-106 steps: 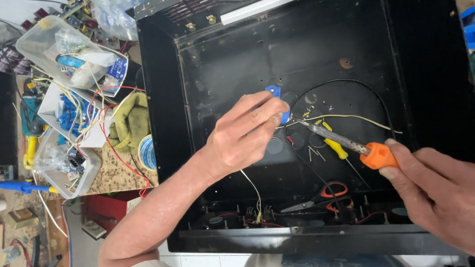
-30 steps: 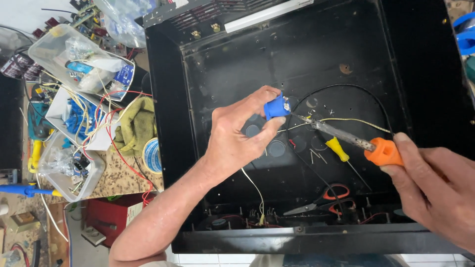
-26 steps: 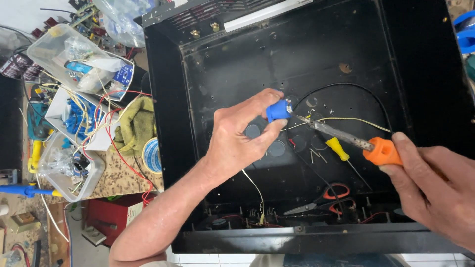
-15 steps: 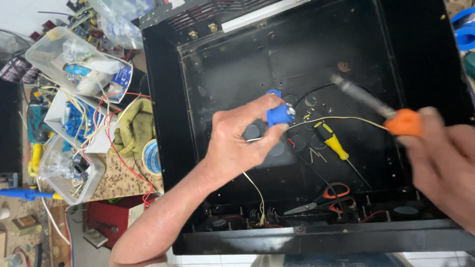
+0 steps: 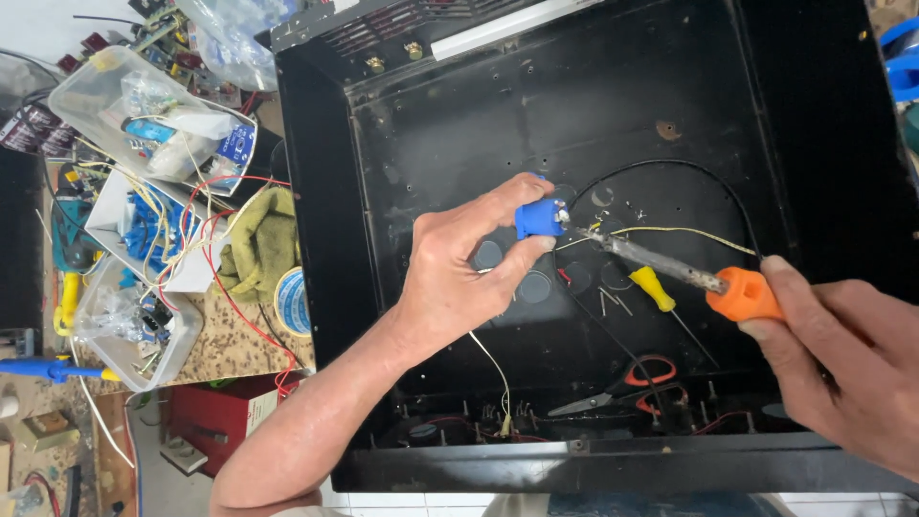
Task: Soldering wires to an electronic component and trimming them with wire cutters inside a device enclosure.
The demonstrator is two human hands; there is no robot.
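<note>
Soldering iron is back at the joint: half a second ago the right hand had it lifted up and off to the right, clear of the work; now its metal tip sits against the terminal side of the small blue component, much as it did about a second ago. Right hand is closed around the orange handle, fingers wrapped from below. Left hand has kept its hold throughout: thumb and forefinger pinched on the blue component, holding it up over the floor of the open black metal chassis, roughly at the chassis centre and above a row of round holes. The component has hardly shifted between frames, so the hand is acting as the clamp. A thin yellowish wire runs from the tip area off to the right; whether its end actually touches the terminal is too small to tell. No solder strand can be made out. My reading: the lift was a short break between touches, and a joint on the blue part is being heated again, so the connection looks not yet finished. Lying loose on the chassis floor: a yellow-handled screwdriver just below the iron's shaft, and red-handled scissors near the front wall. Left of the chassis, clear plastic tubs of parts, a green cloth, a roll of blue tape.
</note>
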